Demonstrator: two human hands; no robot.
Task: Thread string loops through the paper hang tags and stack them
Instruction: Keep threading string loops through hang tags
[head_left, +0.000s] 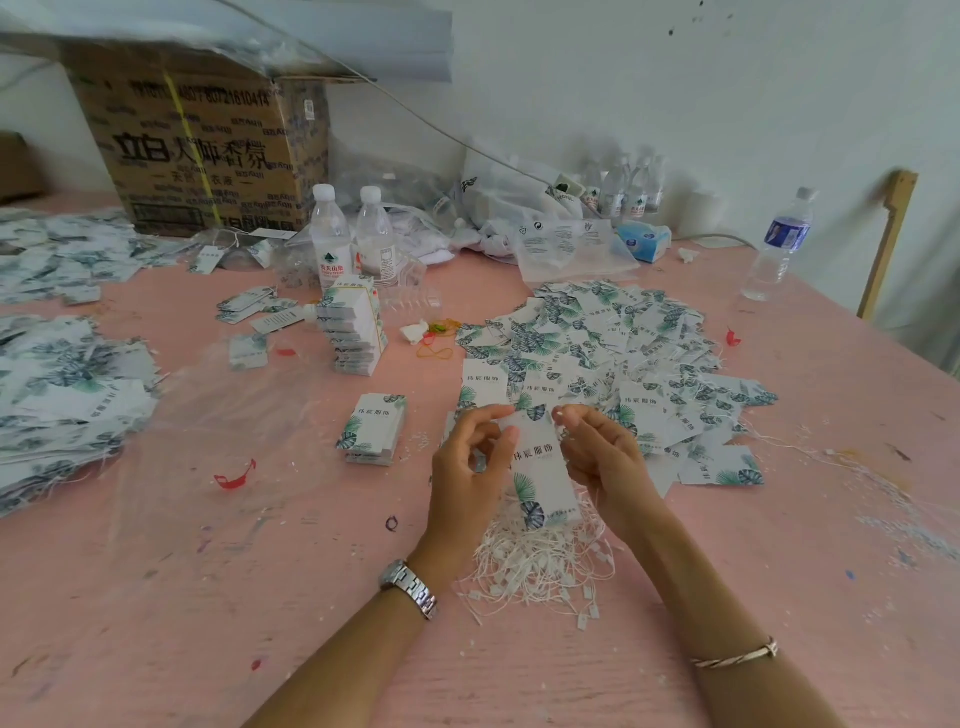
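My left hand (470, 462) pinches the top left edge of a white hang tag (540, 470) with green leaf print, held upright over the table. My right hand (597, 452) pinches something small and white at the tag's top right corner; whether it is a string end I cannot tell. Under both hands lies a heap of white string loops (540, 566). Behind the hands spreads a loose pile of threaded tags (613, 353). A short stack of tags (374, 428) sits to the left, and a taller leaning stack (353, 327) stands farther back.
Large piles of tags (67, 384) cover the left side of the pink table (208, 597). Water bottles (330, 234), a cardboard box (197, 150) and plastic bags (519, 208) line the back. Another bottle (779, 244) stands at the right. Rubber bands (436, 338) lie mid-table.
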